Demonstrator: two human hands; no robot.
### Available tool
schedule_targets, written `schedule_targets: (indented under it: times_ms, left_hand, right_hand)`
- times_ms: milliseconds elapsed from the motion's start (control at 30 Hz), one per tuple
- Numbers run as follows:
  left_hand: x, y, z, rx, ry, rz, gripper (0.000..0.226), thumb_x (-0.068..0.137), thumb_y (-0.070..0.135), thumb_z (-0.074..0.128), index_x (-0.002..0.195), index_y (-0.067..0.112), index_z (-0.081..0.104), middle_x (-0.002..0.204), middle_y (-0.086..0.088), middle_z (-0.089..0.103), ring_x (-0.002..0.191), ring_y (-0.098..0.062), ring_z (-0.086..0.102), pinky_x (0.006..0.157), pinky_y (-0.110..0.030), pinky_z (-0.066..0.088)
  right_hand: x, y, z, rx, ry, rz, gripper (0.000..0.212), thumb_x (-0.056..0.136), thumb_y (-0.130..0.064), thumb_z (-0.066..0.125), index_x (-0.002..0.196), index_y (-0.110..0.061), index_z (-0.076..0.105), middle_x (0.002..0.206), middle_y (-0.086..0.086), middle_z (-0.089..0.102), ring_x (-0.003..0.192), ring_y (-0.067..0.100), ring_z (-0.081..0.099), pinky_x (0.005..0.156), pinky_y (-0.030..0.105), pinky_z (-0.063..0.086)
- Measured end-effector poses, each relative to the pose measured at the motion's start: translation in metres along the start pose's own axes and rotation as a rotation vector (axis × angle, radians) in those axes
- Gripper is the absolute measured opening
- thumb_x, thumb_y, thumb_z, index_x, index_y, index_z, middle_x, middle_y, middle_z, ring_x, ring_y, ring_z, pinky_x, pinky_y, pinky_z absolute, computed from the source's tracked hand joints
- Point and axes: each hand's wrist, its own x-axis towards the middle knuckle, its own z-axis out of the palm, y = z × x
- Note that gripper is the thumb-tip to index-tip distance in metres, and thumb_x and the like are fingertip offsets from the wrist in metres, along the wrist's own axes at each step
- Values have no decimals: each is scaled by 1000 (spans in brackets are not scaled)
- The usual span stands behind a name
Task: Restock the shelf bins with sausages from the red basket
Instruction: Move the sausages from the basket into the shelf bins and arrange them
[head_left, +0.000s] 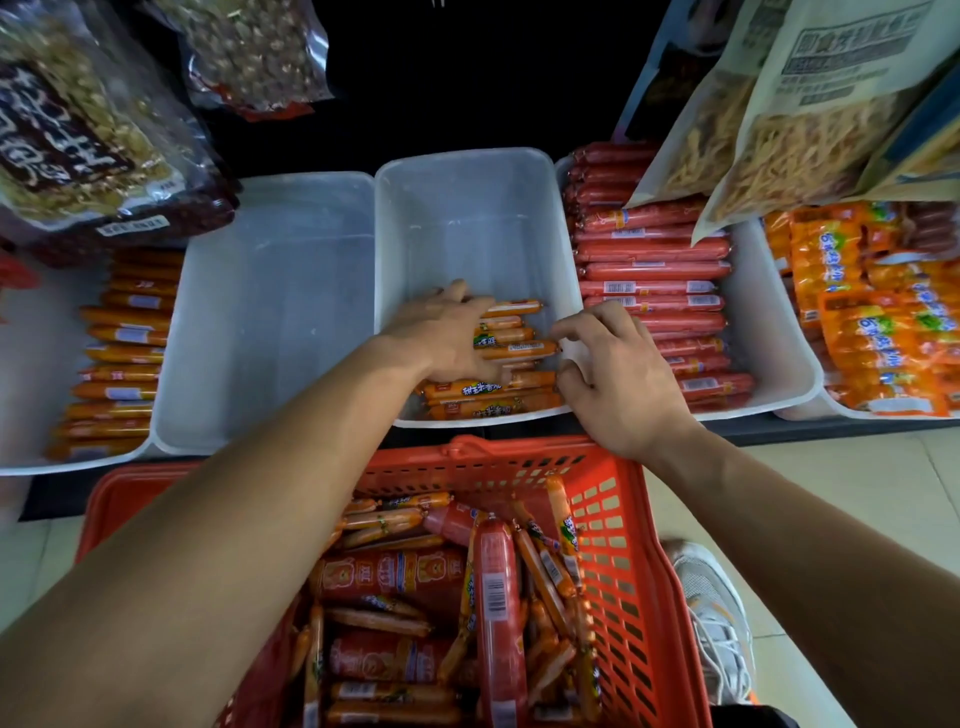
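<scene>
Squaring up the orange sausages in the middle bin

My left hand (452, 338) lies flat, fingers spread, on the orange sausages (511, 345), which run crosswise toward my right hand (618, 379); its curled fingers touch their ends, gripping nothing. The refill is in the red basket (639, 561), right below both wrists.

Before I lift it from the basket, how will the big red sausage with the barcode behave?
The big red sausage looks thick, so probably heavy and fairly stiff. Its glossy casing may be slippery. Being round and lying loose atop thin orange sausages in the red basket, it would likely roll.
</scene>
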Motion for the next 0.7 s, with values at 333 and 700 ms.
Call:
schedule_targets:
  times_ms: [333,700]
  left_hand:
    - [-126,11,-31,-340,189,-56,46,89,46,67,130,26,61,133,-1,58,123,-22,53,99,-31,40]
    - [-307,-4,27,-539,194,-329,22,90,38,65,106,24,69,113,-1,68,104,-20,63,91,-31,47]
  right_hand:
    - [-7,-55,-49,-435,-253,-59,50,89,-33,51,138,-22,48,134,9,47,125,34,42,101,50,42]
    - [-62,-189,-79,-496,-592,-244,34,92,-34,56,119,-14,63,122,11,63,114,32,58,92,38,48]
